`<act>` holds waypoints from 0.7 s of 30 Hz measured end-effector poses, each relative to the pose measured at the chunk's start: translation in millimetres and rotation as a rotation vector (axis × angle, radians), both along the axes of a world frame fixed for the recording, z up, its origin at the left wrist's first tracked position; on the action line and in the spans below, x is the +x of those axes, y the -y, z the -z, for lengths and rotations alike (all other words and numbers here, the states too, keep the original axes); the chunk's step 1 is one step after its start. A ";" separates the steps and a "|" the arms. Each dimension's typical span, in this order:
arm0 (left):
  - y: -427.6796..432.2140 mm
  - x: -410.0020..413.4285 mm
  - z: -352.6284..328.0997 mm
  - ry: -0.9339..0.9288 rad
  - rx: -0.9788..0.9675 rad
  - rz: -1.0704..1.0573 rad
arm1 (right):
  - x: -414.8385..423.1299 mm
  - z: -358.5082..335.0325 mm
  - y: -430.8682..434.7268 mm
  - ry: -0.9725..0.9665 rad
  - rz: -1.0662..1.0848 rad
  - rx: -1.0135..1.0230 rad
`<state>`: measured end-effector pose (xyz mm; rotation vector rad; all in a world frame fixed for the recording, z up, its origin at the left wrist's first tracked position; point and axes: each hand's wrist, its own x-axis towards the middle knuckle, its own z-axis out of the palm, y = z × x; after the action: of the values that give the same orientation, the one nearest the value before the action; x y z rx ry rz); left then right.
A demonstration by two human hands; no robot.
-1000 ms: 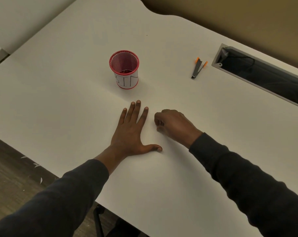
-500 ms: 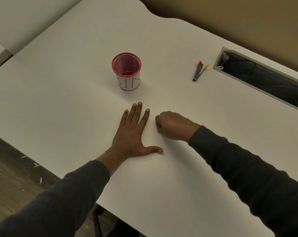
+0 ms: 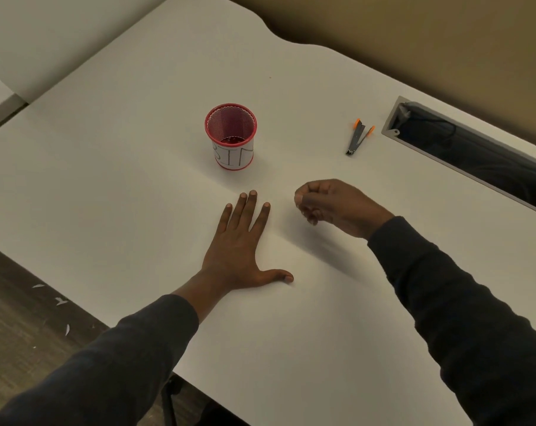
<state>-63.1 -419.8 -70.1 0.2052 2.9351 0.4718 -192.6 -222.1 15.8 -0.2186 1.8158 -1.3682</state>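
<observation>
R hand [image 3: 337,207] has lifted off the white table [image 3: 137,195] vs 0.5 s ago, and a shadow now shows under it. Its fingers are curled, thumb+index pinching a tiny pale bit [image 3: 297,206] at 5 o'clock of the red mesh BIN cup [image 3: 231,139]. Prob. the carry to the cup is starting. L hand [image 3: 236,244] is unchanged: flat, fingers spread. The bit is too small to ID and the cup contents are unclear. A black-orange stapler-type tool [image 3: 359,138] lies at 1 o'clock of R hand.

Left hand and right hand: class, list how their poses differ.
The left hand lies flat, fingers straight and spread; the right hand has its fingers curled. The left hand rests on the table; the right hand hangs above it, casting a shadow. Both wear dark sleeves.
</observation>
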 end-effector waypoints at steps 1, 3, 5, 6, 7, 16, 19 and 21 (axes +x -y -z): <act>-0.7 0.8 0.4 0.014 -0.003 0.003 | -4.3 -3.8 3.4 0.031 0.040 -0.059; -0.2 0.2 -1.3 0.033 -0.001 0.004 | -18.3 -17.7 18.7 0.041 0.092 -0.133; -0.2 0.8 -2.3 0.051 0.016 -0.004 | -34.1 -34.4 39.9 0.009 0.110 -0.153; 0.4 0.2 -3.4 0.055 0.026 -0.006 | -43.2 -43.5 52.7 -0.019 0.103 -0.154; -0.6 1.0 -3.9 0.064 0.036 -0.004 | -50.8 -51.2 64.5 -0.051 0.093 -0.148; 0.4 0.4 -5.9 0.084 0.050 -0.006 | -91.0 -69.0 164.2 -0.855 -0.321 0.492; 0.3 -0.2 -5.0 0.080 0.042 0.001 | -90.3 -58.2 176.1 -1.066 -0.440 0.612; 0.0 0.1 -4.7 0.069 0.050 -0.001 | -87.8 -54.5 178.8 -1.104 -0.491 0.661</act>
<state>-63.1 -419.9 -65.5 0.1891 2.8591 0.5419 -280.4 -400.9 70.4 -1.1268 2.7045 -0.1819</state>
